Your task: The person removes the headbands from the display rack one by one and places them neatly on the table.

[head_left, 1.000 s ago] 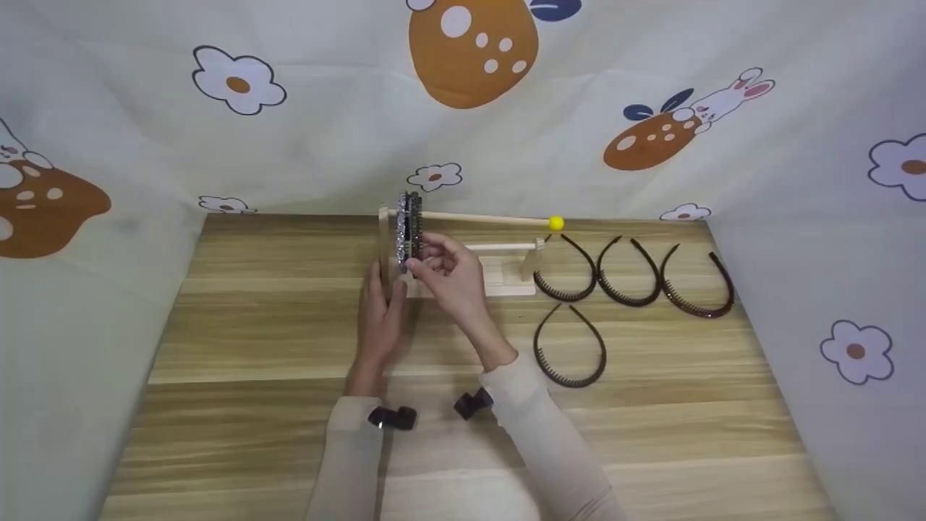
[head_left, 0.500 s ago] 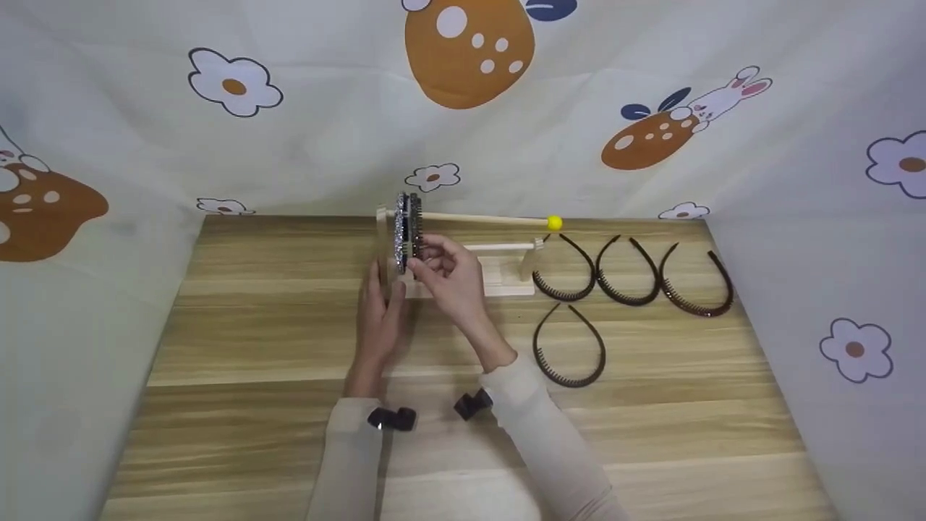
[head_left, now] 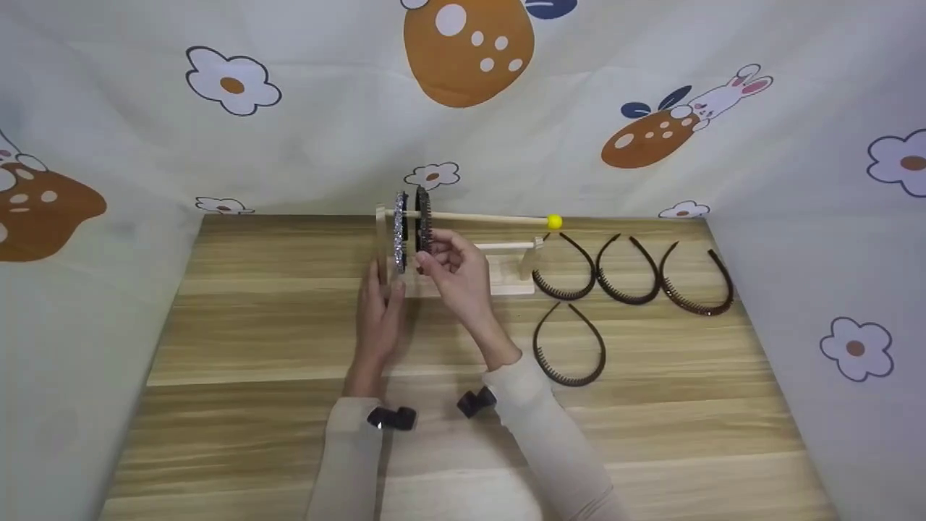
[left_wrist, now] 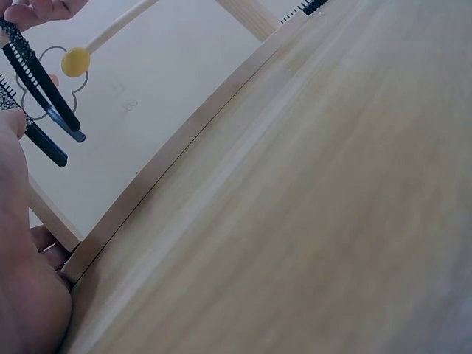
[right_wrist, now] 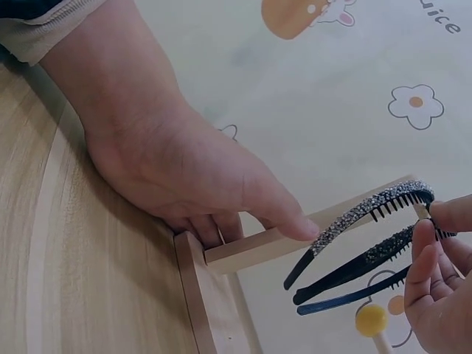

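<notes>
In the head view my right hand (head_left: pixel 454 275) pinches a black toothed headband (head_left: pixel 425 217) between thumb and fingers at its near part. The headband stands edge-on, its long axis running away from me, crosswise to the upper wooden rod (head_left: pixel 492 218); my right hand is nearer to it. The rod's yellow ball (head_left: pixel 555 221) lies to the right, a silver-glitter headband (head_left: pixel 399 235) just to the left. My left hand (head_left: pixel 377 318) grips the wooden stand (head_left: pixel 381 242) at its left upright. Four more dark headbands (head_left: pixel 629 299) lie right of the stand.

In the left wrist view my left palm meets the end of the stand's base (left_wrist: pixel 177 147), with dark headband ends hanging above.

In the right wrist view my left thumb runs along the upright, near the glittery band. A bluish-black headband (right_wrist: pixel 346 300) shows lowest; I can't tell which band my right fingers pinch here.
</notes>
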Tool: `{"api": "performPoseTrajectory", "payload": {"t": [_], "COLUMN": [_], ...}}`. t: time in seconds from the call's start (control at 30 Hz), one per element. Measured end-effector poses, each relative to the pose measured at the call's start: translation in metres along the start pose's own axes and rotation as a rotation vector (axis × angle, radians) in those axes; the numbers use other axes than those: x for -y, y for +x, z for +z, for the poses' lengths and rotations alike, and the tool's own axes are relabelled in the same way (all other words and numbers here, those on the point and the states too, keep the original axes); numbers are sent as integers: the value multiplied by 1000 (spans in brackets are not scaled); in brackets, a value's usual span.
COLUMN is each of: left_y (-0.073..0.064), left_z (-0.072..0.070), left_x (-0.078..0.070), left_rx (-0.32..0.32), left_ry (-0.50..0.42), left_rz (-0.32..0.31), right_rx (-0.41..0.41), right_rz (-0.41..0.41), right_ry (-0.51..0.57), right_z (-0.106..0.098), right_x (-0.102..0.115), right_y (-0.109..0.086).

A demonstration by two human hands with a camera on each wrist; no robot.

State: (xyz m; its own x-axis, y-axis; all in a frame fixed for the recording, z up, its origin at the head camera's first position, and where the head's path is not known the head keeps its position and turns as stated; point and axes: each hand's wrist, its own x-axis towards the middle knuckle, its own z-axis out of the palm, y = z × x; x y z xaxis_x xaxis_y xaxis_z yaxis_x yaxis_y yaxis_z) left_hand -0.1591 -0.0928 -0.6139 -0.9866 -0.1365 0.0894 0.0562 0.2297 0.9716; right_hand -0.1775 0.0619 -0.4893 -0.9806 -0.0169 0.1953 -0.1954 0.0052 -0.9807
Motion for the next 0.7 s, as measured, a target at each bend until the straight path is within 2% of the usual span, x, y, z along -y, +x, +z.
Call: {"api": "performPoseTrajectory", "payload": {"t": [0.33,0.7], "left_y": [-2,-1], "left_z": [0,0], "left_x": [-1,-1], "left_rx": [-2,-1], "left_ry": [-6,14], "left_rz": [-28,-13], "right_rx": [-13,-42], "right_rz": [-7,-44], "right_ry": [15,32], "right_z": [-6,-16], "right_x": [7,20], "right_y": [0,0]}}
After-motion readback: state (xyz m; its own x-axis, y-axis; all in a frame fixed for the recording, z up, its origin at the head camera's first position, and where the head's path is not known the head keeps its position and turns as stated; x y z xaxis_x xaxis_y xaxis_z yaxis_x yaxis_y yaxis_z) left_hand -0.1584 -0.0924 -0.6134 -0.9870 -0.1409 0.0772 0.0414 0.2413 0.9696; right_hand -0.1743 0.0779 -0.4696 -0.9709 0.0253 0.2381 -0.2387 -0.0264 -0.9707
